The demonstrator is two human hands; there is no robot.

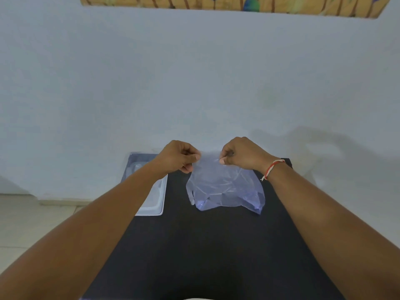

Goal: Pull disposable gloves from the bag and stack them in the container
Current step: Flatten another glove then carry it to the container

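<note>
A clear, bluish plastic bag (225, 191) of disposable gloves rests on the black table (205, 245), its top lifted up. My left hand (179, 156) pinches the bag's upper left edge. My right hand (242, 153) pinches the upper right edge, a red-and-white thread around its wrist. The thin film stretches between both hands. A clear plastic container (155, 198) lies on the table's left edge, partly hidden under my left forearm. The gloves inside the bag are hard to make out.
A pale blue wall (194, 83) rises just behind the table. Light floor tiles (26, 224) show at the left, below the table edge. A patterned cloth or picture (227, 3) hangs at the top.
</note>
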